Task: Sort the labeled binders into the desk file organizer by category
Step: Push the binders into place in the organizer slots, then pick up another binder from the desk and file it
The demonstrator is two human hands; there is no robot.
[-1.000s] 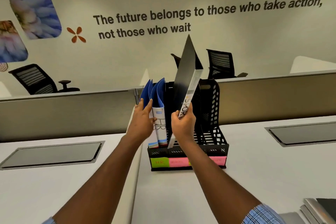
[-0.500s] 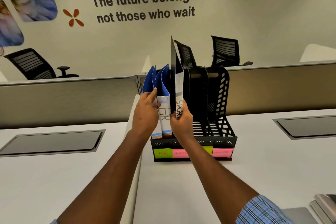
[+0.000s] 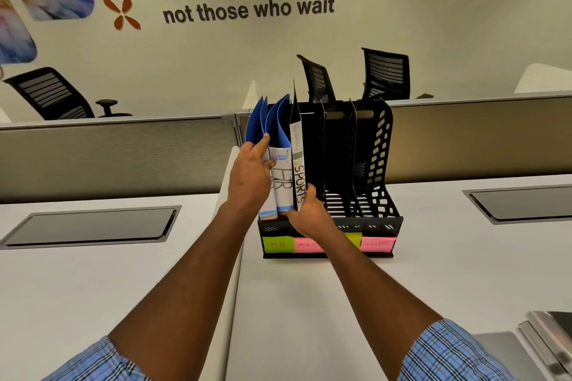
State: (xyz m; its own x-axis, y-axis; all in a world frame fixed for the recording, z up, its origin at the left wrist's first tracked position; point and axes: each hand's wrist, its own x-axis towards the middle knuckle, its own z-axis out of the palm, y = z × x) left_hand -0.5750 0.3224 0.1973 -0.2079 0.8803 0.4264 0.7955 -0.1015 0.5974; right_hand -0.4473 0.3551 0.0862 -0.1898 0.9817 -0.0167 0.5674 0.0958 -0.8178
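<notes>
A black mesh file organizer (image 3: 376,164) stands on the white desk, with green and pink sticky labels along its front. Two blue binders marked HR (image 3: 283,185) sit upright in the leftmost slot. My left hand (image 3: 252,176) presses against them, fingers on their spines. A black binder with a white spine marked SPORTS (image 3: 297,164) stands upright in the second slot. My right hand (image 3: 306,215) grips its lower spine. The two slots on the right hold nothing.
A stack of more binders (image 3: 548,340) lies at the desk's lower right corner. Two dark cable hatches (image 3: 93,224) (image 3: 523,202) are set into the desks. A grey partition (image 3: 123,158) runs behind the organizer, with office chairs beyond it.
My right hand has brought the SPORTS binder from a tilted position above the organizer down into the second slot, upright. My left hand stayed on the HR binders.
</notes>
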